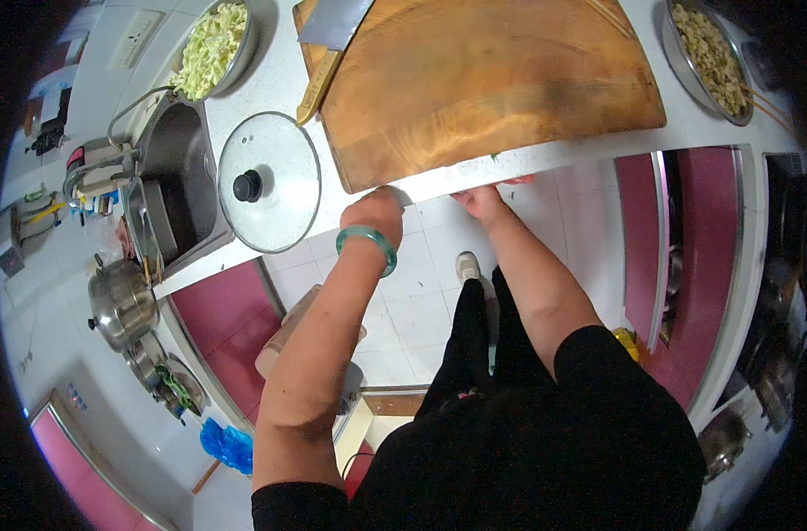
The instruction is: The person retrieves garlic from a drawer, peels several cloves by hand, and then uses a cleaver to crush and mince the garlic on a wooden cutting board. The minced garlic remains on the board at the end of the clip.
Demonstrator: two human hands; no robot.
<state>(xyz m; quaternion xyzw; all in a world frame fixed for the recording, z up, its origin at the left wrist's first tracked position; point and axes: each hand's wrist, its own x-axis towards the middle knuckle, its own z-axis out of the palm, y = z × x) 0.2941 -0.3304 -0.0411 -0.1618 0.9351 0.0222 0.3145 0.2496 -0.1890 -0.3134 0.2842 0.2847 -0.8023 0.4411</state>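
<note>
My left hand (373, 212), with a green bangle (368, 239) on its wrist, is at the counter's front edge below the near left corner of the wooden cutting board (492, 71). It looks closed; what it holds, if anything, is hidden. My right hand (483, 203) reaches to the same edge, further right. Its fingers are partly out of sight at the counter's edge, and a small pinkish thing (518, 180) shows beside it. A cleaver (322, 81) lies across the board's left side, handle toward me. Left of my left hand rests a glass lid (271, 199) with a black knob.
A sink (180, 168) is on the left, behind it a metal bowl of chopped pale-green vegetable (211, 53). A bowl of filling (711, 62) with chopsticks stands at the far right. Chopsticks (609, 16) lie on the board. An open pink cabinet (700, 257) is below right.
</note>
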